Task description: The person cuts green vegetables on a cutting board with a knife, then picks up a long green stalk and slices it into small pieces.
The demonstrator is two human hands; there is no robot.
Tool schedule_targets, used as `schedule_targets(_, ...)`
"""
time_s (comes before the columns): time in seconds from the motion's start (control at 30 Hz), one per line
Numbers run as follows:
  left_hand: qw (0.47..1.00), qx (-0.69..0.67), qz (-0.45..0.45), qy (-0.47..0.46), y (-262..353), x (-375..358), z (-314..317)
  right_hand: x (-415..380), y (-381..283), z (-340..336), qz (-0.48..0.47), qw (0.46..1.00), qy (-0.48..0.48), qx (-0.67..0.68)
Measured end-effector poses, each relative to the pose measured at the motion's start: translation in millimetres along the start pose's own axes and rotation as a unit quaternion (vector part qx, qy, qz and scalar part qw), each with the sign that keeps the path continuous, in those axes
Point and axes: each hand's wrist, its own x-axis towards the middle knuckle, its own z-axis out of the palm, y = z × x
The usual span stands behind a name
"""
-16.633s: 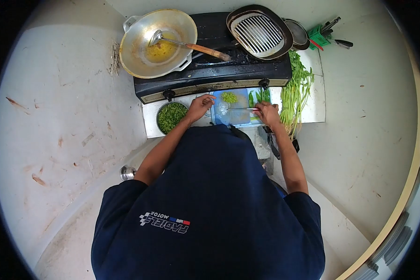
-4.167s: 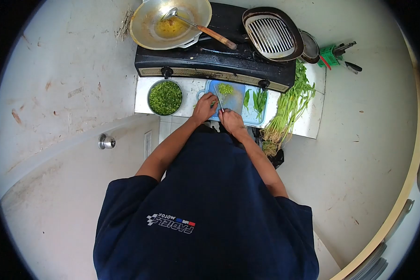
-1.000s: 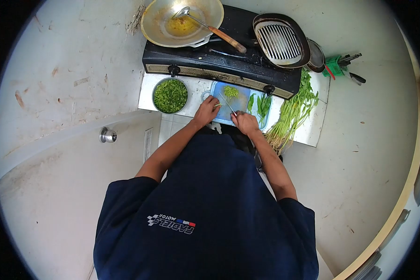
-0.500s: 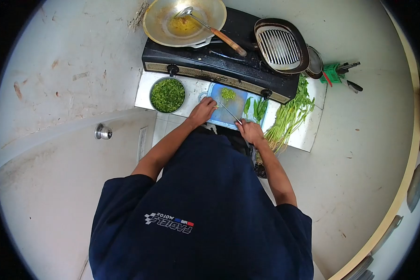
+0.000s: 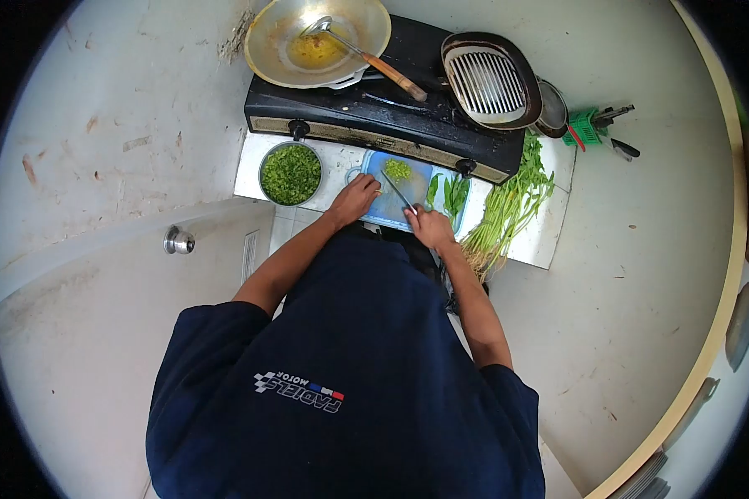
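Note:
My right hand grips a knife, its blade slanting up and left across a blue cutting board. The blade's tip lies beside a small pile of chopped pale-green pieces. At the board's left part, my left hand has its fingers pressed together, with a bit of green stem just showing at the fingertips. Most of what it holds is hidden. Several loose green leaves lie on the board's right side. Left of the board stands a pot full of finely chopped greens.
Behind the board is a black gas stove bearing a wok with a wooden-handled ladle and a grill pan. A bunch of long-stemmed greens lies at right. Knives stand in a green basket. A door knob juts out at left.
The whole view has shifted slightly. My right hand has moved a little left and forward, bringing the knife's tip nearer the chopped pile. My left hand stays at the board's left part.

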Motion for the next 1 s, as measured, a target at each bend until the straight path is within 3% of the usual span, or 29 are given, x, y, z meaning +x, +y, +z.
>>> schedule_targets(0.2,0.999,-0.043,-0.024,0.002,-4,2,5,-10,-26,22,0.016,0.997,0.024,0.075)
schedule_targets(0.5,0.994,-0.093,-0.059,-0.002,-1,1,5,-13,-37,37,0.008,0.995,0.074,0.064)
schedule_targets(1.0,0.993,-0.088,-0.084,0.011,4,-1,8,17,-49,31,-0.006,1.0,0.01,0.026)
